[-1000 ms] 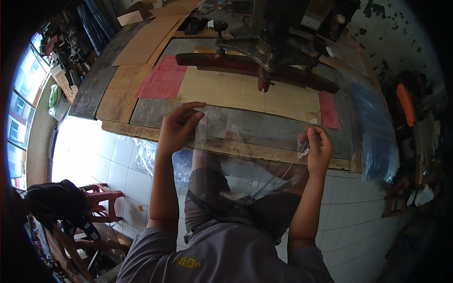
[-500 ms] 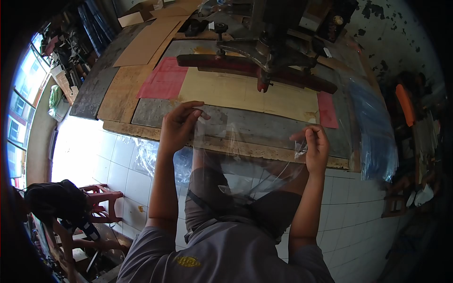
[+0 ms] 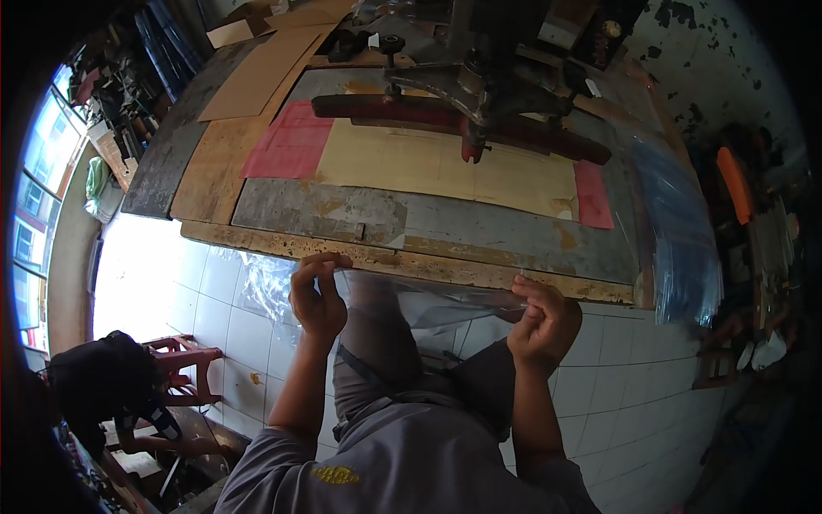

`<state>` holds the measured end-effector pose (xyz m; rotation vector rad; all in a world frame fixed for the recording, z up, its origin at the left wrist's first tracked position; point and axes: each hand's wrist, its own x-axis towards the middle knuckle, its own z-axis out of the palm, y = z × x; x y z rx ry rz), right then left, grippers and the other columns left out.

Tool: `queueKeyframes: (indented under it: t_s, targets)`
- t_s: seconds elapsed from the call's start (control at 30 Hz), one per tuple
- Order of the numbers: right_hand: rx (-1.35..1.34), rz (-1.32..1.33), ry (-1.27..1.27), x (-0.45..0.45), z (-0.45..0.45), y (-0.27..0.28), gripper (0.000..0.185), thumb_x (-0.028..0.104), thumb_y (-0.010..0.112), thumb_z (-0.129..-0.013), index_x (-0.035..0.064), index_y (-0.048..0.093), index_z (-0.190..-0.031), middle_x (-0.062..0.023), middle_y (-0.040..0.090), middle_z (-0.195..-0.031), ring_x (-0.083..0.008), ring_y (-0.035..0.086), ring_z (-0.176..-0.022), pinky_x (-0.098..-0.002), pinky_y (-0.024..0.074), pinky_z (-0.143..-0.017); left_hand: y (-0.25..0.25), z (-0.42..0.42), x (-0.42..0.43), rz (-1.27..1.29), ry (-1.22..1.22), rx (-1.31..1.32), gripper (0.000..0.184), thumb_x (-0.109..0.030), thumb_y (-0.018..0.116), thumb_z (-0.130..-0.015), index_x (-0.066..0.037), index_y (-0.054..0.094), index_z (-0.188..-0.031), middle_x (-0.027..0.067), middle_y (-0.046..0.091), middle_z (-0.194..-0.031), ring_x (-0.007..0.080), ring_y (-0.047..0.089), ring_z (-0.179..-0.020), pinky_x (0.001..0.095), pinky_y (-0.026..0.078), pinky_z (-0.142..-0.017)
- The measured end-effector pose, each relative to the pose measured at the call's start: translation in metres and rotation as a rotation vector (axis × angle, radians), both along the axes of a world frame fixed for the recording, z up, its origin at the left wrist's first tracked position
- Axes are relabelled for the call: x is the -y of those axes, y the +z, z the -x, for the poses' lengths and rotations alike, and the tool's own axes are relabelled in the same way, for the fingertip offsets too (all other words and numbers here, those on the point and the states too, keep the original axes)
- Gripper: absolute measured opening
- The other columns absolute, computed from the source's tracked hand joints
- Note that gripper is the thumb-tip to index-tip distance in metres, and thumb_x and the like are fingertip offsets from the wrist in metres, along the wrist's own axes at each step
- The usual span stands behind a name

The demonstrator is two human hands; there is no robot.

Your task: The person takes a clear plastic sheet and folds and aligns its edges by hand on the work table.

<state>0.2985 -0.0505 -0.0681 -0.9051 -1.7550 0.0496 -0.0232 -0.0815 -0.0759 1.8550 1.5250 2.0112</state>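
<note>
Your left hand (image 3: 318, 304), just left of centre in the frame: thumb and fingertips brought together, pinching a top corner of a clear plastic sheet (image 3: 445, 307). Your right hand (image 3: 545, 330), right of centre and a little lower: fingers bent toward the thumb at the sheet's other end. Looks like a pinch there too, though the film is too transparent to trace exactly at the fingertips.

Sheet: spans the gap between your two hands, mid-frame, over your lap, close along the near edge of the bench (image 3: 428, 265). Your legs and the tiled floor (image 3: 591, 368) show through it. Whether it touches the bench edge, cannot tell.

On the bench, upper centre: a long yellow sheet (image 3: 428, 169), with a pink piece (image 3: 282, 141) at its left end and a smaller pink patch (image 3: 593, 195) at its right. Above these, a dark red bar (image 3: 368, 109) on a metal bracket (image 3: 437, 79).

Right side of the frame: bluish clear plastic sheets (image 3: 681, 244) piled, lower ends hanging past the bench edge. Upper left: flat cardboard (image 3: 261, 81). Left of your left hand, below the bench edge: crumpled clear film (image 3: 268, 287). Lower left: a red stool (image 3: 184, 368) beside another person (image 3: 103, 373).
</note>
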Motion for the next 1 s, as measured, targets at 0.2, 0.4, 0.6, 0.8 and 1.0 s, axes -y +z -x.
queueKeyframes:
  t_s: [0.2,0.4,0.6,0.8,1.0]
  targets:
    - [0.016,-0.229,-0.049,-0.026,0.008,-0.05,0.013,0.023,0.041,-0.111,0.0114,0.046,-0.112,-0.0059,0.075,-0.1,-0.0211,0.075,-0.096,-0.0361,0.0396,-0.097,-0.025,0.002,-0.01,-0.127,0.089,-0.042,0.01,-0.003,0.038,-0.109,-0.008,0.038,-0.117,0.0159,0.062,-0.095,0.0226,0.065,-0.076,0.033,0.054,-0.072]
    - [0.054,-0.27,-0.128,-0.032,0.011,-0.057,0.012,0.022,0.041,-0.112,0.0114,0.045,-0.114,-0.0067,0.074,-0.1,-0.0191,0.074,-0.092,-0.0369,0.0387,-0.097,-0.029,-0.001,-0.022,-0.14,0.167,-0.034,0.011,-0.001,0.038,-0.108,-0.009,0.039,-0.117,0.0137,0.059,-0.093,0.0182,0.059,-0.073,0.0293,0.048,-0.068]
    - [0.001,0.05,-0.116,-0.012,0.005,0.008,0.021,0.024,0.044,-0.112,0.0053,0.054,-0.111,-0.0087,0.072,-0.092,-0.014,0.071,-0.078,-0.0353,0.0484,-0.088,-0.01,0.001,-0.021,-0.116,0.006,0.125,0.011,-0.002,0.043,-0.107,-0.007,0.042,-0.116,0.0116,0.058,-0.088,0.0129,0.052,-0.062,0.0244,0.044,-0.056]
    - [-0.346,0.661,-0.053,0.007,-0.006,0.085,0.023,0.019,0.052,-0.109,-0.0015,0.061,-0.107,-0.0064,0.062,-0.082,-0.0091,0.064,-0.066,-0.0246,0.0543,-0.056,0.056,-0.003,-0.011,0.147,0.008,0.184,0.01,-0.001,0.05,-0.105,-0.001,0.057,-0.113,0.0087,0.063,-0.089,0.0114,0.061,-0.074,0.0242,0.049,-0.068]
    - [-0.408,0.465,0.066,-0.043,-0.021,0.083,0.024,0.022,0.056,-0.108,-0.0003,0.063,-0.102,0.0007,0.059,-0.073,-0.0052,0.054,-0.062,-0.0223,0.0424,-0.056,0.093,-0.007,-0.045,0.357,-0.135,0.301,0.019,-0.007,0.06,-0.103,-0.001,0.066,-0.12,0.0037,0.069,-0.088,0.0041,0.056,-0.062,0.021,0.044,-0.056]
